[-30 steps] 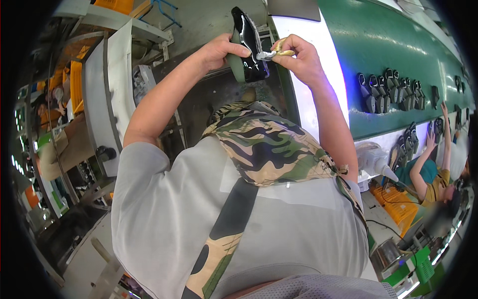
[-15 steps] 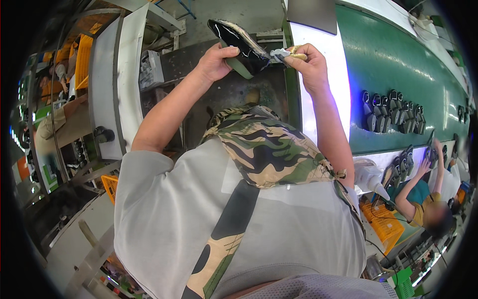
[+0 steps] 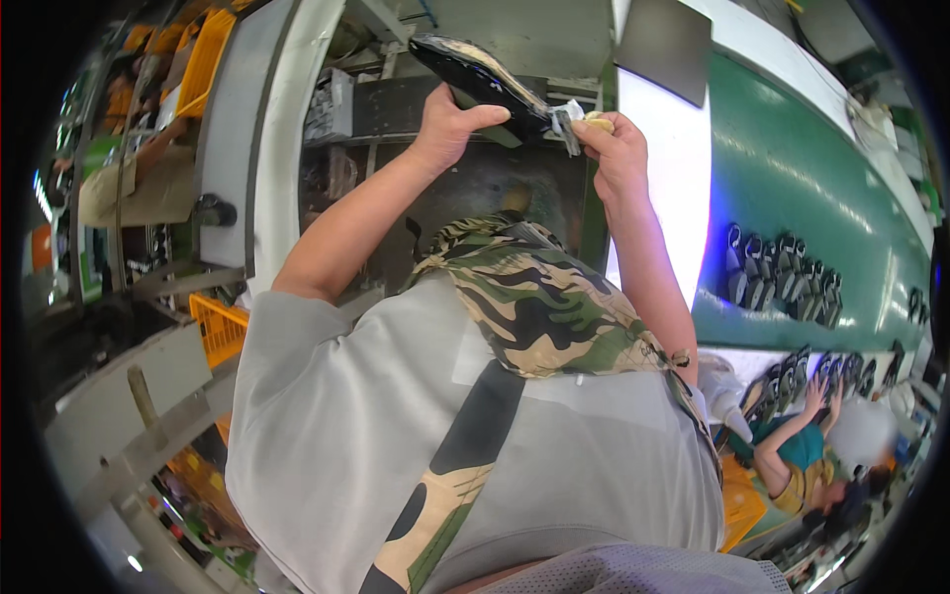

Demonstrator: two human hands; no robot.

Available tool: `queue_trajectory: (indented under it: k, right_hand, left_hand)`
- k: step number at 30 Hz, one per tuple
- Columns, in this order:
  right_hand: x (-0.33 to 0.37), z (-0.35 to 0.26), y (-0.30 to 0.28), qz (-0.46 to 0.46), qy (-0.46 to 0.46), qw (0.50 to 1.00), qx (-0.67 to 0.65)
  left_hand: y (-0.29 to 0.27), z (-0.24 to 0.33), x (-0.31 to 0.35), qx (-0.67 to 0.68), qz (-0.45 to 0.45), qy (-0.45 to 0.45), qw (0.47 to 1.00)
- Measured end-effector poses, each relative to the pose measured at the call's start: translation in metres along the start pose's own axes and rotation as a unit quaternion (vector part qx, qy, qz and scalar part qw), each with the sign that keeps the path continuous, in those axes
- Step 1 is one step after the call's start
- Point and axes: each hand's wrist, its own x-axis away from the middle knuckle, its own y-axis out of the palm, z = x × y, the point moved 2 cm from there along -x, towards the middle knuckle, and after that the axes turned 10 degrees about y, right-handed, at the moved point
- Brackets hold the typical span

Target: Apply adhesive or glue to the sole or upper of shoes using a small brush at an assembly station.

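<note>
My left hand point(image 3: 447, 124) grips a black shoe point(image 3: 475, 71) on its green last, held out in front of me with the toe toward the upper left. My right hand point(image 3: 616, 147) pinches a small brush with a pale handle point(image 3: 579, 120), and its bristle end touches the heel end of the shoe. Both forearms reach up from a grey shirt and a camouflage apron point(image 3: 534, 297).
A green conveyor belt point(image 3: 811, 188) runs along the right with rows of dark shoes point(image 3: 782, 272) on it. Another person in a teal top point(image 3: 802, 445) reaches toward the belt at lower right. Orange crates point(image 3: 218, 327) and a white machine frame point(image 3: 233, 148) stand at left.
Both hands have lifted the shoe farther up and away from my body, and the shoe has tipped from upright to lying nearly flat. The brush stays at its heel end.
</note>
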Motion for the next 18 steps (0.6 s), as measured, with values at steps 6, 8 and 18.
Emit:
queue_trajectory:
  k: [6,8,18]
  right_hand:
    - [-0.004,0.001,0.029,-0.029,0.074,0.997,-0.024]
    - [-0.002,0.004,0.041,-0.061,0.081,0.993,-0.067]
    - [0.022,0.026,-0.078,0.052,0.046,0.993,-0.091]
  left_hand:
    - [-0.018,0.037,0.01,-0.161,0.05,0.123,0.978]
    - [-0.049,0.069,0.01,-0.251,0.075,0.131,0.956]
    - [-0.388,0.172,-0.008,-0.488,0.353,-0.097,0.792]
